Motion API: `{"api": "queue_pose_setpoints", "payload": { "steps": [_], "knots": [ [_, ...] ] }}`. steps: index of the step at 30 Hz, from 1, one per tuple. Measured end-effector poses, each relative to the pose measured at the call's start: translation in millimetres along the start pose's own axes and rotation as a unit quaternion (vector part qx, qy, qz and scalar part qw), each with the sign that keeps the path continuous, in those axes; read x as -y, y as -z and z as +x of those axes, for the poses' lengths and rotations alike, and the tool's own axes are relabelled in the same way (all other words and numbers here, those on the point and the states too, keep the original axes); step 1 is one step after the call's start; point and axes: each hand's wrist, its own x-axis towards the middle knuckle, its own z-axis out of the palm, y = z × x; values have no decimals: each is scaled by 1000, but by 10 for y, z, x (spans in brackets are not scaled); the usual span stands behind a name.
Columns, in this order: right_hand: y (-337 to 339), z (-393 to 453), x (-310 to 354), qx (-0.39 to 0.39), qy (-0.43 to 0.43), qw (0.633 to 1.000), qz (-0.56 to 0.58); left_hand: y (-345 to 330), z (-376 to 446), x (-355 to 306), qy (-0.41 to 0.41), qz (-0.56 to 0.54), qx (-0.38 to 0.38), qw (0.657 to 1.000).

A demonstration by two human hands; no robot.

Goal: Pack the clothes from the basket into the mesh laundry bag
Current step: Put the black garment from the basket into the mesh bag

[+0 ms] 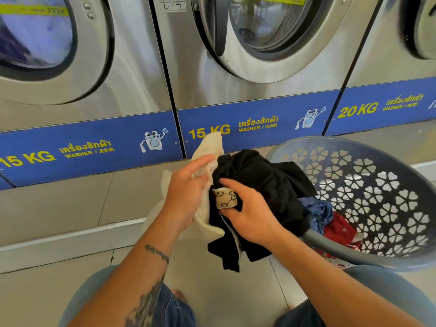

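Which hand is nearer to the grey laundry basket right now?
Right. The right hand grips the black garment just beside the grey laundry basket rim; the left hand holds the cream mesh bag farther left.

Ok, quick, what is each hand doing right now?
Left hand: holds the mesh bag.
Right hand: grips the black garment.
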Motion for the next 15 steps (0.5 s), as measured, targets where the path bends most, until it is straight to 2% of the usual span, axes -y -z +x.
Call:
{"api": "queue_pose_setpoints", "payload": {
  "steps": [4,6,8,12,13,15],
  "knots": [
    [-205,19,-61,79,27,992,-91,-5,-81,9,49,-50,35,997],
    [-249,49,-87,124,6,975,-183,-1,-87,31,65,-72,51,994],
    [-234,72,-122,141,-4,965,-223,34,-66,33,76,-102,47,991],
    [-23,84,-108,112,-20,981,-154,78,-17,39,91,-145,36,985],
    [35,81,-108,92,-19,982,-165,58,-18,43,98,-150,36,983],
    [98,56,-91,41,7,962,-270,-8,-26,64,110,-169,50,978]
  ]
}}
